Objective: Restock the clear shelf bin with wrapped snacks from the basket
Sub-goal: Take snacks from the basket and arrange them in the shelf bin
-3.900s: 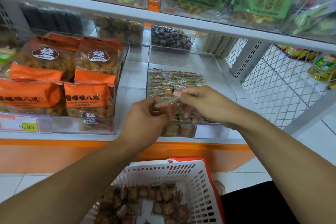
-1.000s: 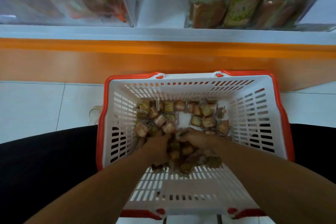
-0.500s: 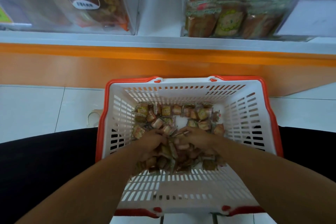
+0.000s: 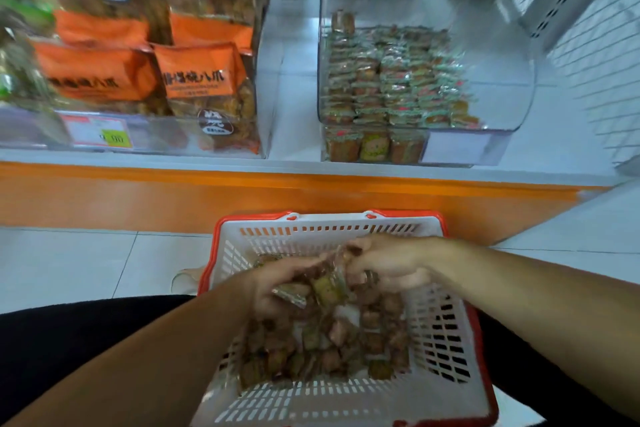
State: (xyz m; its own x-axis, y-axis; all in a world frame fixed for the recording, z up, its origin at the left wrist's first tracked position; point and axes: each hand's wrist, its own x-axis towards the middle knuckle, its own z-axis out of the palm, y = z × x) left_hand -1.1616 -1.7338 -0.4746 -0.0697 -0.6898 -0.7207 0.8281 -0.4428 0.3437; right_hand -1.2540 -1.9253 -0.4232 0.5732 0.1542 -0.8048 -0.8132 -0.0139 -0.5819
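A white basket with a red rim sits on my lap, its bottom covered with several small wrapped snacks. Above that pile, my left hand and my right hand meet and together grip a bunch of wrapped snacks, lifted a little over the rest. The clear shelf bin stands on the white shelf above the basket, to the right. Neat rows of the same wrapped snacks fill its left and middle part. The picture is somewhat blurred by motion.
Left of the clear bin, another clear bin holds orange snack bags with a price tag on its front. An orange plinth runs below the shelf. A white mesh panel closes the right side. White floor tiles lie at left.
Both hands have risen from deep in the basket's pile with a bunch of snacks between them. The view has tilted up, so the shelf bin shows in full.
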